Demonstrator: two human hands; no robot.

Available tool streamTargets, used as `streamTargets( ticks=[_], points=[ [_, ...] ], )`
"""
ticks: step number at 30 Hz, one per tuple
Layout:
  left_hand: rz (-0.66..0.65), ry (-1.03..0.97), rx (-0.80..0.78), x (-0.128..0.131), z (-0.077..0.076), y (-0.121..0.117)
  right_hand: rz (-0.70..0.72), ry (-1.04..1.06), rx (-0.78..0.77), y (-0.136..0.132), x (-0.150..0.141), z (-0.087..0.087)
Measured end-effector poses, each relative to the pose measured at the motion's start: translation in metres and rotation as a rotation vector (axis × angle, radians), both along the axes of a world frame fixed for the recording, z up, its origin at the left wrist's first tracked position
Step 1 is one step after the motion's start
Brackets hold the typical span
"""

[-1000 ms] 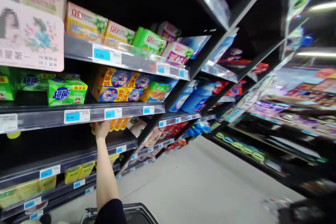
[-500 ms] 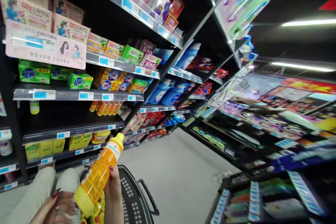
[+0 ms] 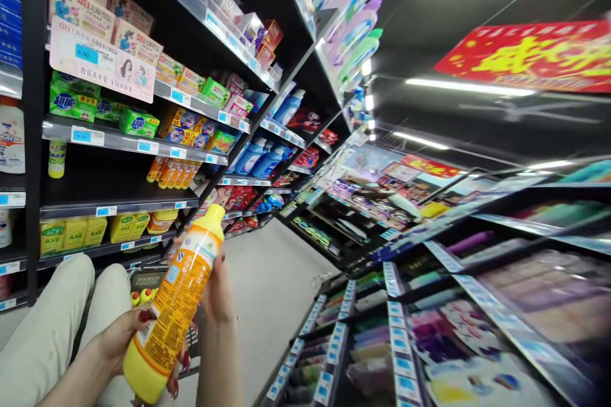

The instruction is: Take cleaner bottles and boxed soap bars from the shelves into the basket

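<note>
A yellow-capped orange plastic bottle (image 3: 184, 289) with dense printed labelling is tilted in front of me, its cap end up and to the right. My left hand (image 3: 117, 337) grips its lower part, thumb with a dark red nail on the label and fingertips coming out beneath the far side. Higher up, my right hand (image 3: 219, 292) holds the right side, its other fingers partly hidden behind the bottle. Behind it sits a dark shopping basket (image 3: 146, 278), mostly covered, with several yellow bottles (image 3: 143, 296) inside.
Shelves on the left carry soap boxes (image 3: 138, 122), orange bottles (image 3: 179, 173) and yellow AXE bottles (image 3: 75, 233). Low shelving (image 3: 338, 343) with folded packs lines the right. Grey floor (image 3: 267, 273) runs between. My bent knees (image 3: 71, 286) are at lower left.
The bottle has come closer and turned more upright. My left hand, earlier open beside its base, is now closed round its lower part. The view has swung to the right.
</note>
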State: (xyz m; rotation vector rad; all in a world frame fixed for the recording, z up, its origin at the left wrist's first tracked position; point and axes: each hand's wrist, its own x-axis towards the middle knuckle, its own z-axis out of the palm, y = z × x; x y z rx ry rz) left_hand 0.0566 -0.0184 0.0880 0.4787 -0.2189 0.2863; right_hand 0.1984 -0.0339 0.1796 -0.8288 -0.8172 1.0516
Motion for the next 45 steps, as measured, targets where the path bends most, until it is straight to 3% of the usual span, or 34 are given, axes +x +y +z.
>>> streamTargets(
  ticks=[9,14,20,27,30,32,34,37,40,42,45],
  points=[
    [-0.078,-0.029,-0.111,-0.006,-0.032,0.008,-0.172,-0.083,-0.079,0.042,0.018,0.007],
    [-0.083,-0.016,-0.127,-0.008,-0.038,0.008,-0.129,-0.072,-0.093,0.045,0.010,0.013],
    [-0.197,-0.080,-0.144,-0.011,-0.038,0.009,-0.170,-0.016,-0.103,0.043,0.000,0.019],
    [-0.216,-0.109,-0.119,-0.015,-0.035,0.008,-0.195,-0.045,-0.076,0.037,-0.001,0.024],
    [-0.196,-0.091,-0.098,-0.018,-0.027,0.007,-0.202,-0.057,-0.075,0.034,-0.001,0.026],
    [-0.120,-0.011,-0.069,-0.022,-0.015,0.004,-0.207,-0.047,-0.084,0.034,-0.002,0.027],
    [0.067,0.158,0.052,-0.026,-0.001,0.000,-0.212,-0.037,-0.088,0.033,-0.004,0.029],
    [0.566,0.553,0.472,-0.029,0.014,-0.009,-0.179,-0.052,-0.068,0.032,-0.008,0.031],
    [0.986,0.913,0.848,-0.024,0.015,-0.018,-0.124,-0.053,-0.011,0.031,-0.012,0.031],
    [1.092,1.055,0.956,-0.019,0.009,-0.023,-0.105,-0.008,0.051,0.031,-0.014,0.028],
    [1.167,1.126,0.972,-0.013,0.001,-0.029,-0.095,0.077,0.189,0.030,-0.014,0.021]
  ],
)
